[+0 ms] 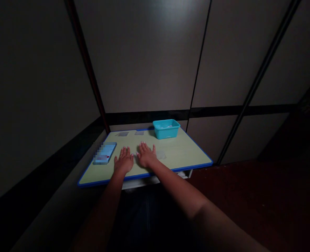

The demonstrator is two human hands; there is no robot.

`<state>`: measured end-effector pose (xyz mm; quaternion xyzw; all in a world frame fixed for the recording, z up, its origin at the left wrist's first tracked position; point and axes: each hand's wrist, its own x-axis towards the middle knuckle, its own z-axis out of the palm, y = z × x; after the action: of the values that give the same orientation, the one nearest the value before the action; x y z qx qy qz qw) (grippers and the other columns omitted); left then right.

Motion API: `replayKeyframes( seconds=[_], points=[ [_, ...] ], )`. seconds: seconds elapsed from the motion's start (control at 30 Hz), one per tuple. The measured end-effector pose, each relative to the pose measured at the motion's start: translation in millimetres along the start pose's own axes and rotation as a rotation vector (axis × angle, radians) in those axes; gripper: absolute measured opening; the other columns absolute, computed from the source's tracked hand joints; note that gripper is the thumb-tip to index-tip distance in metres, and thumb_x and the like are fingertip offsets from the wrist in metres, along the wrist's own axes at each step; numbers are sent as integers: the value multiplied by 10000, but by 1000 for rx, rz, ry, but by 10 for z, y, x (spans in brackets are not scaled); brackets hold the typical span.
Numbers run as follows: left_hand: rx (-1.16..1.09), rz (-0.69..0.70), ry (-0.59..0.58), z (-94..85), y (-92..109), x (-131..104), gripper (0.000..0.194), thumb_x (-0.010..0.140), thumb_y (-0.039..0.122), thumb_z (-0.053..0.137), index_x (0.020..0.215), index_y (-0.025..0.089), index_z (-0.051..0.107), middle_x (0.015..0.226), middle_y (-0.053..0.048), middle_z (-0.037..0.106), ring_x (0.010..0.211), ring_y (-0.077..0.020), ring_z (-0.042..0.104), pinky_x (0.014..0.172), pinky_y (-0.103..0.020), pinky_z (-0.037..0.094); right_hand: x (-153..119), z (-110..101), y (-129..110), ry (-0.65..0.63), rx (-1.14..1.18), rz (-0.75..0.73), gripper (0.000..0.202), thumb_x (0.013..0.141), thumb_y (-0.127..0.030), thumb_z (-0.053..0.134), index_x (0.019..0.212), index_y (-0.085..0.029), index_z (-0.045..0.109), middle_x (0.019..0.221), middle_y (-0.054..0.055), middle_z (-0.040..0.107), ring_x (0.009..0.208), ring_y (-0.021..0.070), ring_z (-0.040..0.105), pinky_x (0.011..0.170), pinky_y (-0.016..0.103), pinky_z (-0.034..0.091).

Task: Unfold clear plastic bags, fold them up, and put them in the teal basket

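Observation:
My left hand [124, 160] lies palm down on a pale yellow table [186, 150] with a blue edge, its fingers stretched out. Beside it, my right hand [146, 155] is also flat with the fingers spread. Neither holds anything. A thin, greyish see-through patch [161, 154] shows just right of my right hand; what it is I cannot make out. To the left of my left hand lies a phone [104, 153], its screen partly blurred. Behind my right hand stands a turquoise plastic basket [166, 132] with something clear inside, too indistinct to name.
Two flat grey patches, a left one [122, 134] and a right one [139, 133], are near the table's back edge. A panelled wall [149, 70] rises right behind the table, and another wall [39, 87] stands close on the left. Dark red floor [244, 189] shows at the right.

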<state>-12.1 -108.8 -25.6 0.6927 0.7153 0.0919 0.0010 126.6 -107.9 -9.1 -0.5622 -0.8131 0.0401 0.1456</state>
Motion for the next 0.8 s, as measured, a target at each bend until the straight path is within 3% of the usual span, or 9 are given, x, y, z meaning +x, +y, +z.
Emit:
replayKeyframes(
  seconds=[0.1,0.2,0.4,0.6,0.7,0.8],
  points=[
    [14,13,-24,0,-11,-3,595,908,365,59,1451,138,138,1520,-46,80,1396,-178,46,1087,-537,152,92,76,-229,-22,39,-25,590,924,-412,110,1458,-161,120,1519,37,24,1390,141,-37,1042,518,-171],
    [61,-1,-99,3,-15,18,588,904,355,86,1443,143,185,1515,-37,111,1395,-191,74,1084,-562,134,125,118,-203,-137,49,52,606,922,-418,111,1455,-130,104,1517,57,24,1392,163,-20,1037,545,-159],
    [77,-16,-111,15,-13,49,572,901,331,100,1443,175,195,1518,-8,93,1395,-182,54,1088,-547,151,-67,-43,378,-248,31,159,626,904,-529,104,1458,-239,86,1523,14,-12,1391,229,-18,1019,638,-23],
    [66,-13,-121,20,-37,55,576,904,329,101,1440,141,197,1518,-33,96,1397,-180,56,1082,-562,136,-323,-224,901,-217,-36,253,614,901,-547,90,1455,-283,98,1529,16,23,1390,227,3,1026,620,19],
    [70,-43,5,2,55,10,555,904,281,141,1421,111,250,1508,-96,154,1395,-212,86,1063,-600,115,-335,-198,979,-213,-66,264,599,908,-522,94,1456,-282,84,1530,12,18,1390,223,-1,1029,614,31],
    [63,2,206,-9,374,-112,535,906,273,172,1388,96,324,1488,-137,227,1391,-227,117,1072,-580,96,-318,-160,980,-200,-91,268,580,914,-484,90,1457,-281,76,1530,11,23,1390,225,8,1025,619,43]
  ],
)
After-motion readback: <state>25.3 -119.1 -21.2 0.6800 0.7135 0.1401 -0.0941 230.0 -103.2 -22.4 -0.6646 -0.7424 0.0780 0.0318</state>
